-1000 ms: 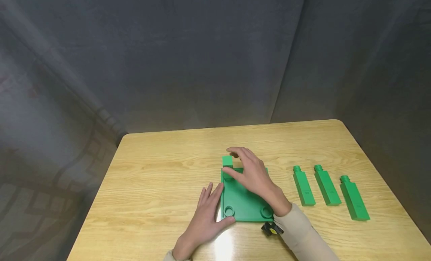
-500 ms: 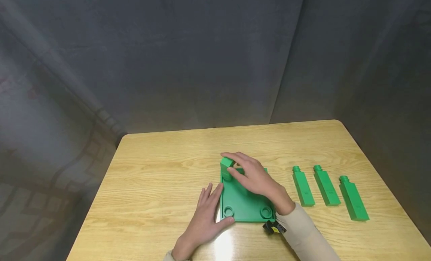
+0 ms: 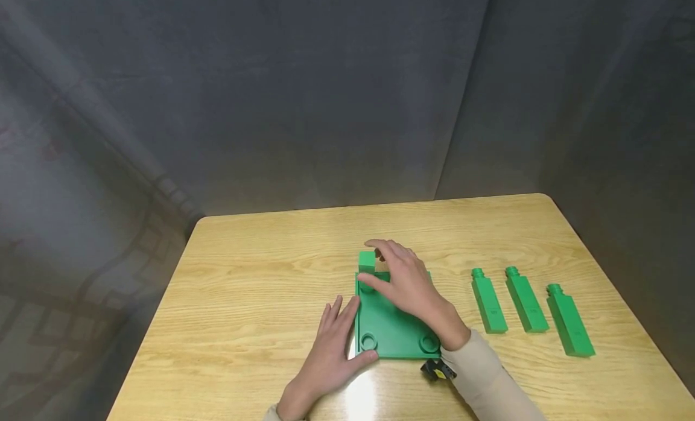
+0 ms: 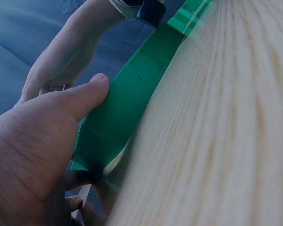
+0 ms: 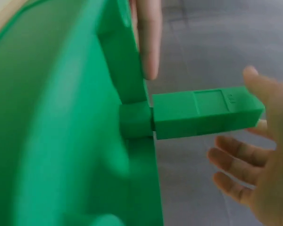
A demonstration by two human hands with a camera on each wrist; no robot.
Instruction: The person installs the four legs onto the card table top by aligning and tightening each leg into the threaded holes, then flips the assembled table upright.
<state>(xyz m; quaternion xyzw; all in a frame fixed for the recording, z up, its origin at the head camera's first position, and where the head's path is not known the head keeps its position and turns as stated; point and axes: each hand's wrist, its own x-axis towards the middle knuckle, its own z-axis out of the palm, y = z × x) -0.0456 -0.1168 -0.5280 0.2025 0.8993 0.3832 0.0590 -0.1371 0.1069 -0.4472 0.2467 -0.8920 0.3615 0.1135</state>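
So, one green peg (image 3: 367,261) stands in the base plate (image 3: 393,327) at its 11 o'clock socket, the right hand (image 3: 404,280) spread loosely about it; the left hand (image 3: 332,348) presses flat against the plate's edge, and three pegs (image 3: 525,299) wait at 3 o'clock.

Light wood-grain table (image 3: 244,300) with rounded corners, set against grey fabric walls. Flat green base plate (image 3: 393,327) lies near the front centre, a small black-and-yellow object (image 3: 437,370) just beside its near right corner. 3 green pegs (image 3: 523,300) lie side by side to the right, apart from the plate.
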